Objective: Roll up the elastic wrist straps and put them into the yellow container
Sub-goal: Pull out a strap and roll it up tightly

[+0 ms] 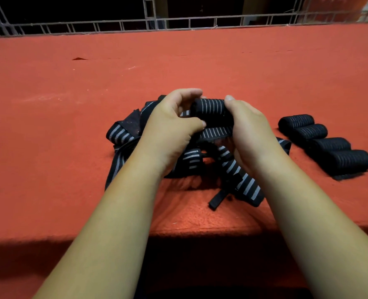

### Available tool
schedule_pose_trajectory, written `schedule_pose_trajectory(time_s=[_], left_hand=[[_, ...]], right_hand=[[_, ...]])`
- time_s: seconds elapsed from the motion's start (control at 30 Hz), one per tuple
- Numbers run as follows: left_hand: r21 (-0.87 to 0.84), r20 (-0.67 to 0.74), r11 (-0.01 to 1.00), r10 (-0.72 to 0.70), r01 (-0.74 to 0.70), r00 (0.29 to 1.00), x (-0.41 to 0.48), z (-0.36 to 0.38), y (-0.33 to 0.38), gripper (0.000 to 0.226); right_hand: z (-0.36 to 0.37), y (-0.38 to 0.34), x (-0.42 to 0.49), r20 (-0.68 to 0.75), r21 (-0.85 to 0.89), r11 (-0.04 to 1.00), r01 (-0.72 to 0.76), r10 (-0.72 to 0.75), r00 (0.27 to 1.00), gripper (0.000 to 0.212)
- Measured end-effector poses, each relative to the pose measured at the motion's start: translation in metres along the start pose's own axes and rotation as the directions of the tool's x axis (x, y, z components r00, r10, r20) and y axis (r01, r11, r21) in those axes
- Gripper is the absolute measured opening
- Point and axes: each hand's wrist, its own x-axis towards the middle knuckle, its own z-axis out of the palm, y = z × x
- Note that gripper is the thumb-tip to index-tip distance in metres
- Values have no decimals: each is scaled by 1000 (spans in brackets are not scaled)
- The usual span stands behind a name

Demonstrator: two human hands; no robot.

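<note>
A black elastic wrist strap with grey stripes (pixel 210 108) is partly rolled into a thick cylinder, its loose tail running down towards me. My left hand (pixel 174 124) grips its left end and my right hand (pixel 247 126) grips its right end, both just above the table. Under my hands lies a tangled heap of unrolled striped straps (pixel 122 134). To the right, several finished black rolls (pixel 325 143) lie side by side in a row. No yellow container is in view.
The table is covered in red-orange felt (pixel 178 61), its near edge running below my forearms. A grey metal lattice railing (pixel 178 22) runs along the far edge, with darkness behind it.
</note>
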Motion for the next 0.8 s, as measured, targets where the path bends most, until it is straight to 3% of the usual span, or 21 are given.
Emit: schedule_pose_trajectory(time_s=[0.1,0.23,0.4,0.57,0.8], left_hand=[[-78,42,991,-103,106,994,-1,6,2,38],[-107,45,985,-129,133,991,-4,18,0,23],[-107,18,981,-161,162,987,-5,29,-4,31],[-69,23,983,-171,173,985,-7,51,-4,39],[-7,50,983,-184,185,982,4,97,-6,38]], right_hand=[[-6,-5,-2,-29,95,994,46,-44,999,23],[-18,-5,-1,-23,143,987,71,-68,997,38],[-35,-5,-2,0,131,986,105,-106,994,48],[-58,-8,-1,-31,-26,995,99,-100,994,56],[-102,-13,2,-192,-124,991,41,-65,979,51]])
